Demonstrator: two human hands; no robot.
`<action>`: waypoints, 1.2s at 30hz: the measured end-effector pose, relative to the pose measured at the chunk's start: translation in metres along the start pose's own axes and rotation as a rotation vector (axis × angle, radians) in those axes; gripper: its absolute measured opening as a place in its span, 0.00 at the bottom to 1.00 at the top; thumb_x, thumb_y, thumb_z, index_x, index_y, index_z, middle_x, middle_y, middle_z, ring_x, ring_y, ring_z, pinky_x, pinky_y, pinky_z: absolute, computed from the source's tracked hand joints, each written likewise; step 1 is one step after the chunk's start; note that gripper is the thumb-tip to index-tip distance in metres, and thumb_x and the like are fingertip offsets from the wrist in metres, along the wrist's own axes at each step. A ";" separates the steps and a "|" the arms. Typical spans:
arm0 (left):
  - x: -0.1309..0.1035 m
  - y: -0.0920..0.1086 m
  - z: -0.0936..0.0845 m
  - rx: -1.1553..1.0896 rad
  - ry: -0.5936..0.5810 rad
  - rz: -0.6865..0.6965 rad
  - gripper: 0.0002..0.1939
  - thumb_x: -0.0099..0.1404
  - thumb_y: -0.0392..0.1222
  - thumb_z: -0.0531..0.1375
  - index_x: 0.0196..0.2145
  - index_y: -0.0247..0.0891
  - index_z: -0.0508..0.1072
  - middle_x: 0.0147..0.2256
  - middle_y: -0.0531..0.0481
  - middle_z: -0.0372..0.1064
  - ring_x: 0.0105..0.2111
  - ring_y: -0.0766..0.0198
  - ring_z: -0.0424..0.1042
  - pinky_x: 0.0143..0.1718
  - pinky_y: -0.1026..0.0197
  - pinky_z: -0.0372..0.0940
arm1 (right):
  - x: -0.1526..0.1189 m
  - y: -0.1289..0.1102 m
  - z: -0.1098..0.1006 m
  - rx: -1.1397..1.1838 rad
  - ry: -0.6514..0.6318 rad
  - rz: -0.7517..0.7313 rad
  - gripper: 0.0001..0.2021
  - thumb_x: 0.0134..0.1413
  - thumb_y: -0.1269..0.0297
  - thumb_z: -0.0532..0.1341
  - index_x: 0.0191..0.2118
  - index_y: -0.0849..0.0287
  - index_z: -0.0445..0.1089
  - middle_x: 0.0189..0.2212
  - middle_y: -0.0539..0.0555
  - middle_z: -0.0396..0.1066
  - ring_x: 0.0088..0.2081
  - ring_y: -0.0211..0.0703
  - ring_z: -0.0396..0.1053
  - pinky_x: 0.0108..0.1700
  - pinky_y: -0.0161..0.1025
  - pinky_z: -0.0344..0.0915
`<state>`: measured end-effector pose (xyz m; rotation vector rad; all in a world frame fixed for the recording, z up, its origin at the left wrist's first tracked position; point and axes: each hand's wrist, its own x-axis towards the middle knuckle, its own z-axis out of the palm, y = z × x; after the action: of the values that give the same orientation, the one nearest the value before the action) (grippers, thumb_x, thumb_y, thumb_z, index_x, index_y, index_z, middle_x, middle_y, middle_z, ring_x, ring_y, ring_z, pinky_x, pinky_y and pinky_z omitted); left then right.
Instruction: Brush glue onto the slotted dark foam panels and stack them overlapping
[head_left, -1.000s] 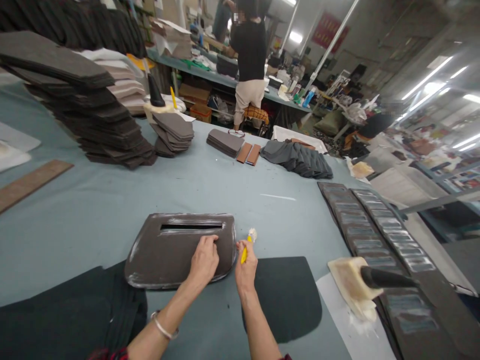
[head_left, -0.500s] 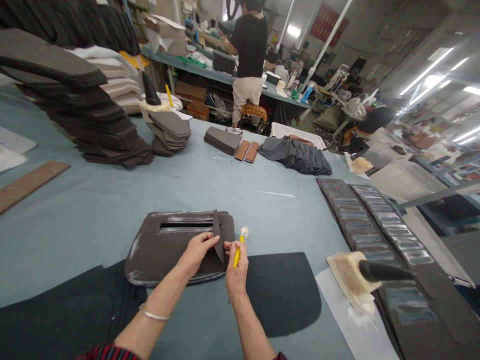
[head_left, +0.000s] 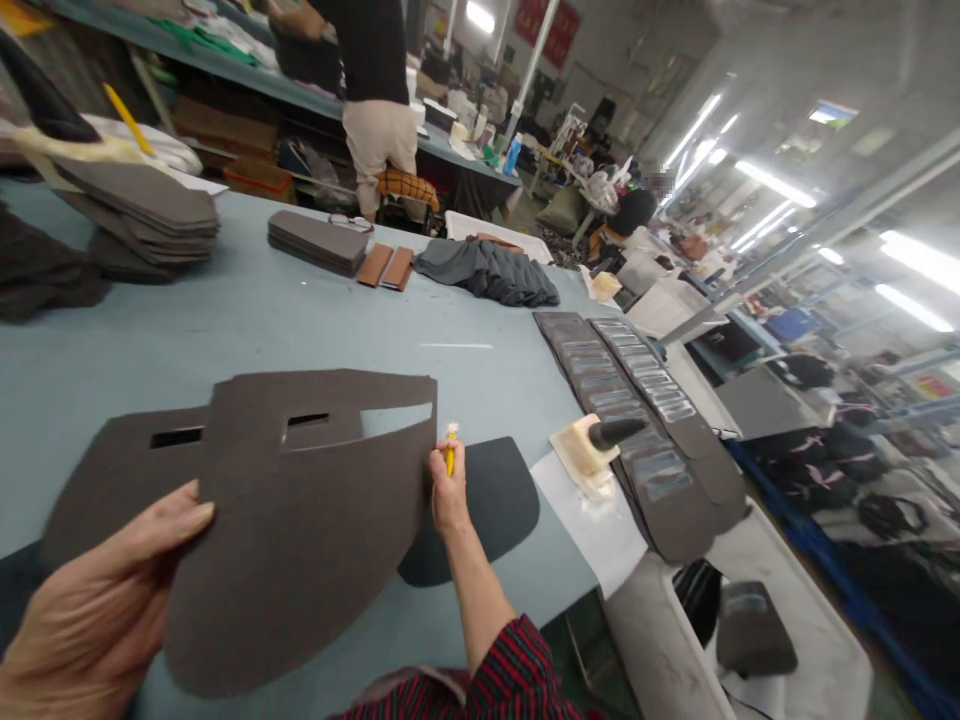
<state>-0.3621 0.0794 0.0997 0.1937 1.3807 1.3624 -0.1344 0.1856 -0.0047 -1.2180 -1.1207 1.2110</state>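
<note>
A dark brown panel (head_left: 315, 560) with a long slot cut through it is lifted off the table, tilted toward me. My left hand (head_left: 105, 590) grips its left edge, thumb on the near face. At the opposite edge is my right hand (head_left: 450, 495), closed on a yellow-handled brush (head_left: 451, 458) with a pale, clotted tip; its fingers also seem to touch the panel. Behind the raised panel, another slotted brown panel (head_left: 112, 490) lies on the table, partly covered. A black rounded panel (head_left: 499, 510) lies beneath my right forearm.
To the right, a cream-crusted block with a black cone (head_left: 585, 450) sits by white paper (head_left: 577, 525). Beyond it lie overlapping brown panels (head_left: 675, 480) with shiny strips. Stacked pieces (head_left: 319, 240) and grey pieces (head_left: 487, 270) line the far edge. A person (head_left: 379, 110) stands behind.
The slotted brown panel has been lifted from the one beneath and brought closer. My left hand has moved to its left edge. The view has swung right; the brush remains in my right hand.
</note>
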 end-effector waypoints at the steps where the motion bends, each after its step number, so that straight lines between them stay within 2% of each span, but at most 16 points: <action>1: -0.003 -0.010 0.006 -0.012 0.008 -0.031 0.31 0.43 0.41 0.63 0.49 0.49 0.71 0.31 0.56 0.78 0.40 0.46 0.75 0.26 0.52 0.76 | -0.003 -0.001 -0.022 -0.031 0.002 -0.014 0.13 0.52 0.52 0.59 0.37 0.55 0.60 0.33 0.48 0.65 0.34 0.36 0.63 0.39 0.34 0.63; 4: -0.008 -0.044 0.028 -0.054 -0.026 -0.134 0.25 0.44 0.41 0.62 0.44 0.45 0.73 0.34 0.54 0.78 0.37 0.49 0.76 0.27 0.52 0.76 | -0.011 0.001 -0.088 -0.134 -0.008 -0.034 0.11 0.49 0.57 0.60 0.35 0.55 0.58 0.28 0.45 0.58 0.30 0.35 0.58 0.35 0.32 0.59; 8: 0.000 -0.103 0.051 0.015 -0.090 -0.170 0.21 0.44 0.41 0.67 0.40 0.41 0.74 0.37 0.52 0.77 0.34 0.58 0.75 0.30 0.59 0.73 | -0.009 0.009 -0.166 -0.519 0.113 -0.135 0.10 0.47 0.61 0.60 0.34 0.55 0.58 0.29 0.45 0.58 0.30 0.37 0.58 0.36 0.34 0.58; 10: 0.010 -0.138 0.057 0.122 -0.060 -0.129 0.20 0.42 0.45 0.68 0.35 0.38 0.75 0.36 0.50 0.77 0.34 0.60 0.74 0.31 0.62 0.70 | -0.001 0.015 -0.196 -0.720 0.119 -0.192 0.10 0.48 0.62 0.60 0.35 0.55 0.58 0.29 0.46 0.59 0.29 0.38 0.58 0.35 0.35 0.58; 13: 0.025 -0.182 0.064 0.341 0.010 -0.033 0.20 0.43 0.53 0.67 0.30 0.35 0.74 0.32 0.49 0.76 0.32 0.60 0.72 0.30 0.63 0.66 | 0.014 0.029 -0.226 -0.947 0.083 -0.291 0.06 0.51 0.64 0.57 0.34 0.56 0.59 0.27 0.48 0.62 0.28 0.39 0.60 0.33 0.36 0.58; 15: 0.034 -0.202 0.069 0.482 0.062 0.049 0.22 0.44 0.57 0.65 0.30 0.36 0.73 0.28 0.50 0.74 0.30 0.60 0.70 0.30 0.62 0.64 | 0.023 0.040 -0.237 -1.069 0.064 -0.362 0.01 0.55 0.66 0.54 0.34 0.57 0.60 0.27 0.50 0.63 0.28 0.40 0.61 0.32 0.36 0.57; 17: 0.043 -0.213 0.074 0.592 0.138 0.140 0.22 0.44 0.59 0.63 0.29 0.37 0.72 0.25 0.51 0.72 0.28 0.60 0.69 0.30 0.61 0.63 | 0.030 0.051 -0.243 -1.168 0.055 -0.408 0.03 0.57 0.68 0.52 0.34 0.57 0.62 0.28 0.52 0.65 0.28 0.41 0.63 0.31 0.35 0.57; 22: 0.057 -0.220 0.084 0.796 0.278 0.254 0.20 0.48 0.56 0.59 0.33 0.39 0.70 0.29 0.47 0.73 0.31 0.55 0.72 0.36 0.56 0.65 | 0.040 0.073 -0.252 -1.312 0.041 -0.473 0.07 0.60 0.69 0.50 0.35 0.58 0.64 0.28 0.54 0.65 0.28 0.42 0.64 0.28 0.35 0.55; 26: 0.057 -0.221 0.089 0.873 0.339 0.270 0.18 0.51 0.54 0.57 0.34 0.39 0.69 0.30 0.45 0.73 0.32 0.54 0.73 0.37 0.55 0.66 | 0.043 0.081 -0.255 -1.362 0.038 -0.505 0.07 0.61 0.69 0.50 0.35 0.58 0.64 0.27 0.54 0.64 0.28 0.42 0.63 0.29 0.36 0.54; 29: 0.058 -0.225 0.085 0.913 0.345 0.251 0.18 0.53 0.55 0.57 0.36 0.39 0.68 0.31 0.45 0.74 0.33 0.54 0.74 0.38 0.55 0.66 | 0.044 0.084 -0.257 -1.381 0.056 -0.538 0.08 0.62 0.69 0.49 0.35 0.58 0.64 0.26 0.52 0.63 0.28 0.42 0.62 0.29 0.35 0.53; 33: 0.063 -0.230 0.078 0.957 0.358 0.197 0.18 0.53 0.53 0.56 0.37 0.40 0.68 0.31 0.47 0.74 0.33 0.56 0.74 0.38 0.57 0.66 | 0.045 0.087 -0.257 -1.384 0.082 -0.558 0.07 0.62 0.70 0.50 0.34 0.58 0.64 0.25 0.51 0.62 0.28 0.41 0.61 0.29 0.35 0.52; 36: 0.062 -0.229 0.081 1.001 0.371 0.182 0.15 0.54 0.51 0.56 0.37 0.40 0.68 0.30 0.49 0.74 0.32 0.57 0.74 0.36 0.59 0.64 | 0.045 0.089 -0.257 -1.384 0.108 -0.542 0.07 0.61 0.67 0.51 0.33 0.59 0.64 0.25 0.51 0.62 0.28 0.40 0.61 0.30 0.35 0.52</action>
<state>-0.1966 0.1003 -0.0877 0.7653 2.3219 0.7466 0.1200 0.2142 -0.1067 -1.6955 -2.1172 -0.2124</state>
